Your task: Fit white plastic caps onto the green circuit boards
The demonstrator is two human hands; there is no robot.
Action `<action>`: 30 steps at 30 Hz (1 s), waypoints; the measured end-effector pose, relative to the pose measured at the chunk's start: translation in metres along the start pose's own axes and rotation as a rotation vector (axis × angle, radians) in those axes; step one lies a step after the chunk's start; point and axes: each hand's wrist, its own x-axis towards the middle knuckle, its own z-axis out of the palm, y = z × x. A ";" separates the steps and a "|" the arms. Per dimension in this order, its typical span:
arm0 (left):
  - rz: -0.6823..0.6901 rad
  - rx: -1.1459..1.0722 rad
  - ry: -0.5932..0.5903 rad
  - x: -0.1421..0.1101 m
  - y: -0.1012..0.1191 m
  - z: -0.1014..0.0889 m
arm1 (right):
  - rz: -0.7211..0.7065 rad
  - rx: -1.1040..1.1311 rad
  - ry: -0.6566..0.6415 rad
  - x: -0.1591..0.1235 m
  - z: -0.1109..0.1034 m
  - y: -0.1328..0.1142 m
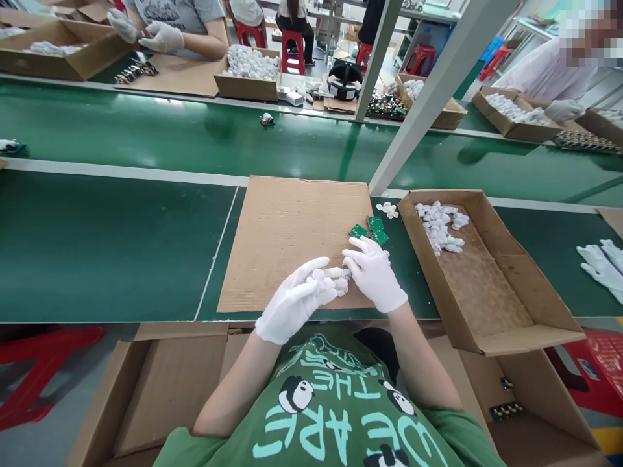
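My left hand, in a white glove, is cupped over the lower part of a cardboard sheet. Several small white pieces lie in its palm and fingers. Close to its fingertips is my right hand, also gloved, with thumb and fingers bent into a pinch; whatever they hold is too small to make out. Several small green circuit boards lie just beyond the right hand, at the sheet's right edge. Behind them sits a little group of flat white pieces on the green table.
An open cardboard box with small white parts stands at the right. White gloves lie farther right. A slanted metal post rises behind the sheet. Across the green conveyor belt, carrying a small part, other people work beside boxes.
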 end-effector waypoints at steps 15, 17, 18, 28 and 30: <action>0.161 0.368 0.001 0.005 -0.013 -0.004 | -0.101 0.163 0.011 -0.039 -0.007 -0.061; 0.200 0.459 0.014 0.006 -0.014 0.000 | -0.027 0.231 0.057 -0.042 -0.007 -0.060; 0.200 0.481 0.017 0.006 -0.014 0.002 | 0.021 0.269 0.068 -0.043 -0.007 -0.060; 0.078 0.400 -0.069 0.005 -0.006 -0.002 | 0.440 1.107 0.133 -0.037 -0.005 -0.058; 0.093 0.389 -0.063 0.006 -0.008 -0.004 | 0.471 1.139 0.188 -0.037 -0.004 -0.058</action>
